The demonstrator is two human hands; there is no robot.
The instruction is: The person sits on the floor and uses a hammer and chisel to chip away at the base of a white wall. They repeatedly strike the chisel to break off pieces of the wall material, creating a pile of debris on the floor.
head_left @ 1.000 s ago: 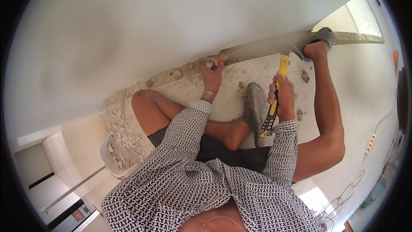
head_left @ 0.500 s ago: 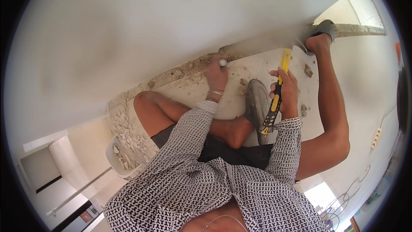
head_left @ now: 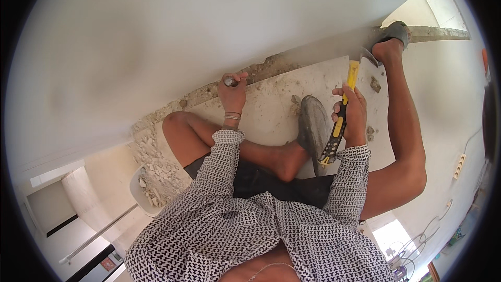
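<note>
My left hand is closed around a short metal tool, its round end facing up, at the broken strip along the foot of the pale wall. My right hand grips a yellow-and-black hammer, its metal head raised near my outstretched leg's grey sandal. Beneath the hammer lie a dusty tile surface and several broken lumps. My other sandalled foot is tucked in front of me, left of the hammer handle.
At left are a heap of rubble, a white bin holding debris and a metal pole. At right, a power strip and loose cables lie on the pale surface. Faint dust hangs along the strip.
My left hand with the metal tool has shifted leftward along the broken strip. My right hand and the hammer have moved slightly rightward in the view.
</note>
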